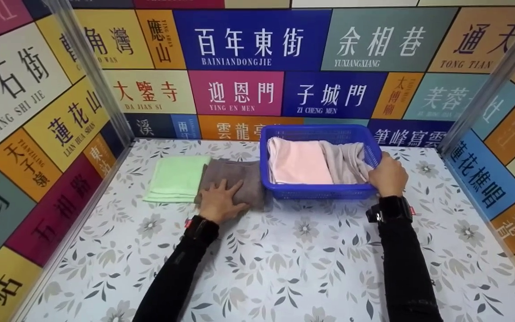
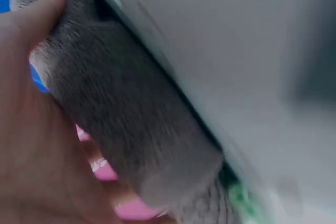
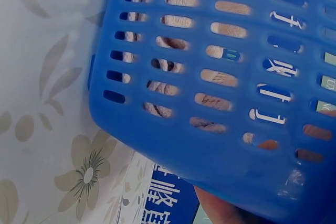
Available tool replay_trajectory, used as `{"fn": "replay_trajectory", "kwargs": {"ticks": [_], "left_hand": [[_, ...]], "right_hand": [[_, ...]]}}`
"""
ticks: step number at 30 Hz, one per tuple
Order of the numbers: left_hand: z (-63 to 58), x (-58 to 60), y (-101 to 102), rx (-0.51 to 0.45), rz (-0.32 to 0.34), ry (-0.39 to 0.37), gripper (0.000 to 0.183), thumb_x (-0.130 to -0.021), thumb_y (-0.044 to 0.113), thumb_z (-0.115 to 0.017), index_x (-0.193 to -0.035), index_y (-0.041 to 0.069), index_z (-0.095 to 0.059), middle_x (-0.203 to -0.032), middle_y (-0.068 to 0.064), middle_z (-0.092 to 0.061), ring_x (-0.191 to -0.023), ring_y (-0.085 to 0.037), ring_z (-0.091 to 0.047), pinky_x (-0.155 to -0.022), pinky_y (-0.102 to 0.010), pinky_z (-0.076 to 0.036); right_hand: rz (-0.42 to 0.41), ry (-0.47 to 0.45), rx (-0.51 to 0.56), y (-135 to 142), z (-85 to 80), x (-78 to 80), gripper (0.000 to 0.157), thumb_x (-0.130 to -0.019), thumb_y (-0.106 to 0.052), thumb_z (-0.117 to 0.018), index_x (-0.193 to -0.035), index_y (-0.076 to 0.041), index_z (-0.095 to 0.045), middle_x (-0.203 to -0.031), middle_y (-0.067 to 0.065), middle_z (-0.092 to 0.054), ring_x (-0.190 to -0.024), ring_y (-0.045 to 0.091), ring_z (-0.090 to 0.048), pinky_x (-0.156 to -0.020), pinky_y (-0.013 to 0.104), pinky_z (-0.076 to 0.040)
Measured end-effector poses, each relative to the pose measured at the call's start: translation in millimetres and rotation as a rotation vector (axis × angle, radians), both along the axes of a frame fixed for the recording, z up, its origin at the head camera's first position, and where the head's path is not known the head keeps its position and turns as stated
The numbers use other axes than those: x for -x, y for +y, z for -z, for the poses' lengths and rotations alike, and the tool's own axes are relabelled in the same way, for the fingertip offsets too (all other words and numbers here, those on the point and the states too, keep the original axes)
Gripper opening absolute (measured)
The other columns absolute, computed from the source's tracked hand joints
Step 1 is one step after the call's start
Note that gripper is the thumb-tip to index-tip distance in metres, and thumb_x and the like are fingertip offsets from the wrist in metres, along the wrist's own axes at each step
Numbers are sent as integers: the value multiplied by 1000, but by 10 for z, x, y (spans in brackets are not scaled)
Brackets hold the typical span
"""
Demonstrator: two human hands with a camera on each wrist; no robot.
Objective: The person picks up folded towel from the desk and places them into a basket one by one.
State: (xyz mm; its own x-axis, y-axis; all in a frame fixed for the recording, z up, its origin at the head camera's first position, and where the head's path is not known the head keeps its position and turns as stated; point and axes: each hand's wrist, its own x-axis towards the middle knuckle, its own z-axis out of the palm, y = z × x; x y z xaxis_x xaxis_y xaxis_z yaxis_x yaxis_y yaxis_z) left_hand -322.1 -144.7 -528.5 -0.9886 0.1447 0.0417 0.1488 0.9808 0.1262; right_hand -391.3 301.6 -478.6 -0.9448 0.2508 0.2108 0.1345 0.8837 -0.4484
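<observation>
- Here are my left fingers, spread wide across the folded gray towel (image 1: 252, 174), my left hand (image 1: 221, 202) pressing down on top with the thumb at its near edge.
- Over on the other side, my right hand (image 1: 389, 175) grips the blue basket (image 1: 324, 189) by its right rim!
- Inside that basket: a folded pink towel (image 1: 300, 163) at the left, a rumpled beige towel (image 1: 344, 156) beside it.
- Just left of the gray towel, a folded green towel (image 1: 181, 174), both lying on the floral tabletop (image 1: 306, 277).
- Red tags on my black wristbands (image 1: 201, 230), lettering too small to read.
- Now the back wall (image 1: 306, 82), and what a line-up: 百年東街 BAINIANDONGJIE on blue, YUXIANGXIANG on gray-green, YING EN MEN on pink, ZI CHENG MEN on blue!
- Left wall (image 1: 29, 152): QING SHI JIE, LIAN HUA SHAN.
</observation>
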Motion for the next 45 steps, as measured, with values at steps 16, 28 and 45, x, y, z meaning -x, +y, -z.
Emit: {"fn": "replay_trajectory", "kwargs": {"ticks": [16,28,45], "left_hand": [[-56,51,-96,125,109,-100,75,-95,48,-63,-162,39,-32,-166,-18,-34,-149,-54,-31,-110,-74,-36],[-136,-528,-17,165,165,-123,70,-98,40,-62,-162,37,-33,-164,-18,-38,-144,-54,-38,-102,-69,-48],[-158,-1406,-71,32,328,-107,77,-88,36,-77,-158,31,-45,-153,-24,-47,-135,-59,-45,-88,-70,-54]], "right_hand": [[-157,-79,243,250,2,-24,66,-97,-10,-46,-159,2,-30,-150,40,-43,-135,58,-45,-111,69,-37],[-124,-75,220,206,2,-23,67,-95,-10,-49,-158,0,-33,-146,39,-49,-130,56,-51,-105,69,-42],[-115,-81,216,192,13,-25,68,-94,-10,-46,-159,-1,-32,-144,38,-50,-127,56,-53,-103,69,-43]]}}
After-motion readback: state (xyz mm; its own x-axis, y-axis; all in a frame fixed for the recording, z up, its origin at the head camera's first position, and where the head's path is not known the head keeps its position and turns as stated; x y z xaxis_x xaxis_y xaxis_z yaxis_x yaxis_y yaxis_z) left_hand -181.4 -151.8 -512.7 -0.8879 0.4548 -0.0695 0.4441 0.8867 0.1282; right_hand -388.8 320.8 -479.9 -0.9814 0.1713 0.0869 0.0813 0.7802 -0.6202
